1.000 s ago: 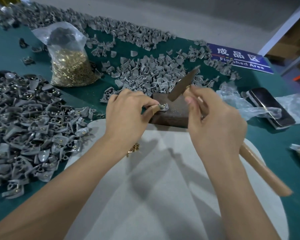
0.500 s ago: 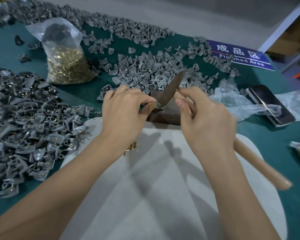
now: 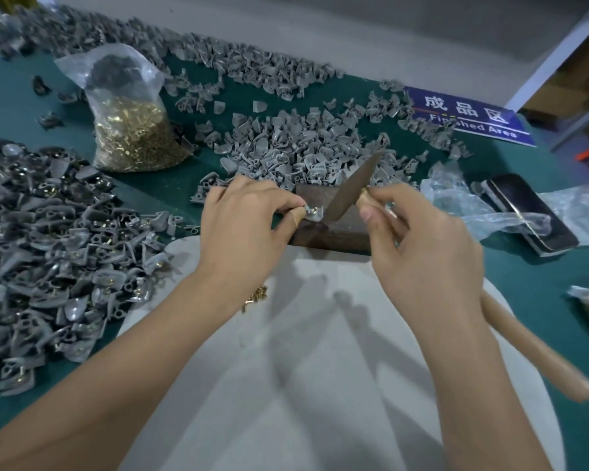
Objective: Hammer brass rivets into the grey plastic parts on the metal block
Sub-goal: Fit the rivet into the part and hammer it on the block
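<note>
A dark metal block (image 3: 344,229) lies on the green table just beyond a pale board. My left hand (image 3: 249,226) pinches a small grey plastic part (image 3: 312,212) with a brass rivet in it, held on the block's left end. My right hand (image 3: 425,246) grips a hammer close behind its head. The narrow metal hammer head (image 3: 354,186) slants down with its lower tip beside the part. The wooden handle (image 3: 531,345) runs back to the lower right. A few loose brass rivets (image 3: 255,297) lie on the board under my left wrist.
A plastic bag of brass rivets (image 3: 133,130) stands at the back left. Grey parts are heaped behind the block (image 3: 303,144) and at the left (image 3: 48,253). A phone (image 3: 527,212) and crumpled plastic (image 3: 456,198) lie to the right, below a blue sign (image 3: 470,113).
The hammer head swung down onto the part half a second ago and now sits slightly raised beside it. My left hand keeps pinching the part on the block.
</note>
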`<action>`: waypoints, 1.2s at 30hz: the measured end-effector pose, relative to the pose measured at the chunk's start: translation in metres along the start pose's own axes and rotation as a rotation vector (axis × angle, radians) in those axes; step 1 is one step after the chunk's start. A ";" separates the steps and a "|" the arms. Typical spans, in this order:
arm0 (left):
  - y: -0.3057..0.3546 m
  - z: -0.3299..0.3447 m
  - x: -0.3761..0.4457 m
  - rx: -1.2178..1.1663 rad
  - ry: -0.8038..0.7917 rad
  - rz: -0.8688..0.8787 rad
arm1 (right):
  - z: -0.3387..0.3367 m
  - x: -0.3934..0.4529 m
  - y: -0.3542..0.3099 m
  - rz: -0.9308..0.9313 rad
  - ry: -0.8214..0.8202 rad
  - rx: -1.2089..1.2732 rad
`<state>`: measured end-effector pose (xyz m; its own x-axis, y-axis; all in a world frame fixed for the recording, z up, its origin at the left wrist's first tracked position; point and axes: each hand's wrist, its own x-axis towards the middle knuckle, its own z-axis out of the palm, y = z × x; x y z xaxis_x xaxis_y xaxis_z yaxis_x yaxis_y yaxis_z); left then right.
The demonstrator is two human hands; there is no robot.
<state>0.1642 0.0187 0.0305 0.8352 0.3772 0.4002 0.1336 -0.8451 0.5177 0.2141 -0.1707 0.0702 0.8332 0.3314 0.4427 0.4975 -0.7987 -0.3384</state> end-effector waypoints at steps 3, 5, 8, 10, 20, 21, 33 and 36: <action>0.000 0.000 0.000 -0.028 -0.013 -0.005 | 0.008 0.001 0.001 0.093 0.017 0.139; -0.001 0.000 0.001 -0.037 -0.015 0.000 | 0.012 0.001 -0.002 0.101 0.069 0.163; -0.003 0.000 0.000 -0.040 -0.011 0.015 | 0.014 -0.002 -0.012 0.050 0.217 0.194; -0.004 0.000 0.001 -0.040 -0.007 0.024 | 0.014 -0.002 -0.017 0.001 0.282 0.213; -0.005 0.004 0.000 -0.054 0.013 0.000 | 0.003 0.011 0.008 0.034 0.098 0.113; -0.005 0.004 0.000 -0.055 0.011 -0.001 | 0.005 0.013 0.010 0.084 0.058 0.152; -0.004 0.003 -0.003 -0.035 0.005 0.004 | 0.031 0.013 0.003 0.130 -0.007 -0.002; -0.001 -0.003 -0.004 0.010 0.009 0.018 | 0.038 0.014 0.001 0.127 -0.065 0.012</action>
<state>0.1597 0.0192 0.0307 0.8327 0.3656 0.4159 0.1246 -0.8555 0.5026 0.2349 -0.1475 0.0444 0.9034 0.2602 0.3408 0.3894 -0.8306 -0.3982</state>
